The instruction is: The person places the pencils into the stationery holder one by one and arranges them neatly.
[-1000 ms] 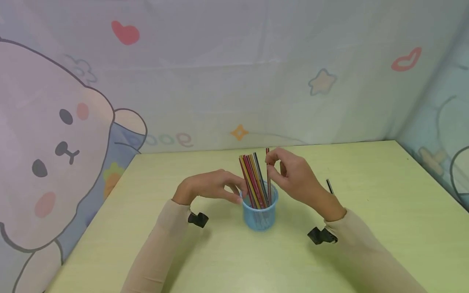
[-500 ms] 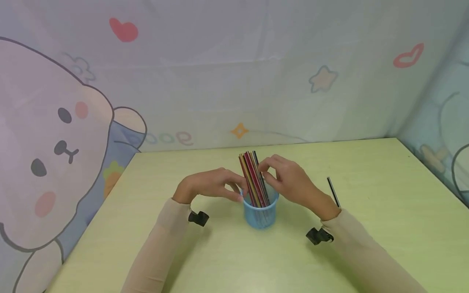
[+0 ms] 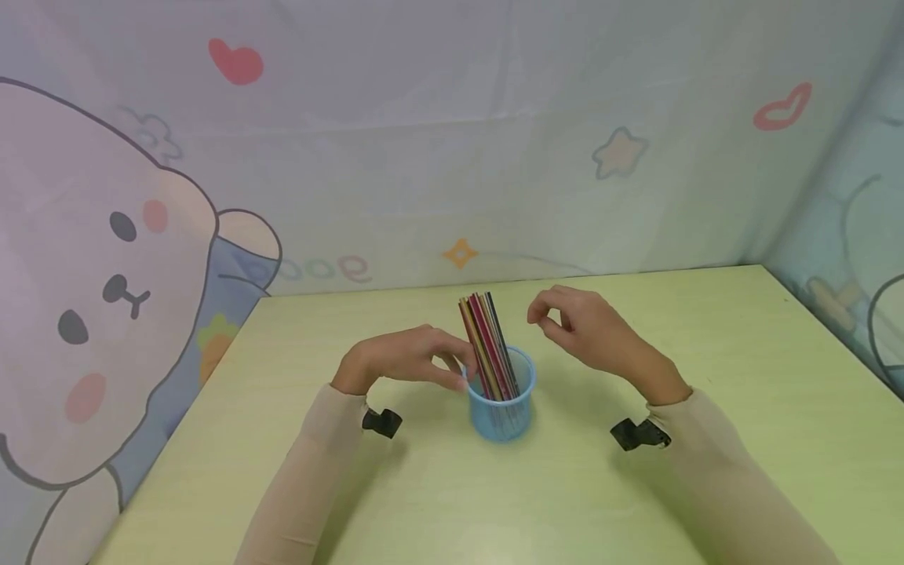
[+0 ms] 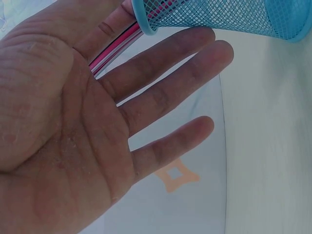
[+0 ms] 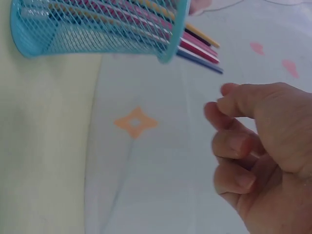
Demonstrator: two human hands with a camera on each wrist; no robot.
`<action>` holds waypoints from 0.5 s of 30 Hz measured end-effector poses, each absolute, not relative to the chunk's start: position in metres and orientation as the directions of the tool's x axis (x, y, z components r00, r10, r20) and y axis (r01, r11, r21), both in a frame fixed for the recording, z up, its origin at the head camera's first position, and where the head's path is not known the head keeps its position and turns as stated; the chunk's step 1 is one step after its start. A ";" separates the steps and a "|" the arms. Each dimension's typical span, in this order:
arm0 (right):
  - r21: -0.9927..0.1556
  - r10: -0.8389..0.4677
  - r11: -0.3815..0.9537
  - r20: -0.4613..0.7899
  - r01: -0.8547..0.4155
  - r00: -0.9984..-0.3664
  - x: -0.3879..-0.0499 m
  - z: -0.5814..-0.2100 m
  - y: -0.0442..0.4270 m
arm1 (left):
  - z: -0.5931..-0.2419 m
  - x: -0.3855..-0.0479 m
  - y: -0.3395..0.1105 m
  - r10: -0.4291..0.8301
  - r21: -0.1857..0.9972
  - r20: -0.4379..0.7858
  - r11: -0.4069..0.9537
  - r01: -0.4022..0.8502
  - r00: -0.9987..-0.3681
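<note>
A blue mesh pencil cup (image 3: 500,420) stands upright on the pale yellow table, holding a leaning bundle of red, yellow and dark pencils (image 3: 487,345). My left hand (image 3: 413,357) is at the cup's left side, thumb and index finger by the rim. In the left wrist view its other fingers (image 4: 161,97) stretch out beside the mesh. To the right of the cup and apart from it, my right hand (image 3: 582,326) hovers with loosely bent fingers and nothing between them. The right wrist view shows its thumb near the index fingertip, away from the pencil ends (image 5: 209,58).
A printed cloth backdrop (image 3: 395,157) rises behind the table's far edge, with a bear figure (image 3: 106,275) at the left. Black straps (image 3: 639,433) hang under both wrists. The pale yellow table (image 3: 438,502) extends on all sides of the cup.
My right hand lowered a dark red pencil into the cup beside the others, let go and moved right. A dark pencil on the table behind the right wrist is now hidden. The left hand stayed.
</note>
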State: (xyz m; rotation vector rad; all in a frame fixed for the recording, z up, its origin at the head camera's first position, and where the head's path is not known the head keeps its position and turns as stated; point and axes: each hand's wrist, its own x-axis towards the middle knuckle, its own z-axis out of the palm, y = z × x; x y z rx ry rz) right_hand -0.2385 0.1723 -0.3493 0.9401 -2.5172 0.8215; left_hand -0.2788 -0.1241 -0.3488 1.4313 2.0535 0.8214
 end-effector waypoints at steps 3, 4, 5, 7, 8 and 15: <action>-0.437 -0.511 0.636 0.378 -0.636 -0.772 -0.240 -0.345 0.184 | -0.348 -0.279 -0.125 0.944 0.718 -0.068 0.272 0.641 -0.324; -0.456 -0.515 0.642 0.340 -0.617 -0.787 -0.240 -0.343 0.188 | -0.348 -0.279 -0.125 0.943 0.717 -0.070 0.275 0.641 -0.326; -0.475 -0.518 0.646 0.302 -0.597 -0.801 -0.240 -0.341 0.193 | -0.348 -0.279 -0.125 0.941 0.717 -0.075 0.282 0.638 -0.331; -0.513 -0.516 0.659 0.224 -0.550 -0.827 -0.241 -0.338 0.203 | -0.347 -0.278 -0.125 0.937 0.714 -0.081 0.293 0.635 -0.340; -0.530 -0.512 0.665 0.189 -0.526 -0.838 -0.241 -0.337 0.209 | -0.347 -0.278 -0.125 0.935 0.713 -0.084 0.298 0.635 -0.345; -0.591 -0.507 0.702 -0.025 -0.396 -0.861 -0.248 -0.343 0.247 | -0.349 -0.279 -0.125 0.932 0.711 -0.088 0.306 0.633 -0.351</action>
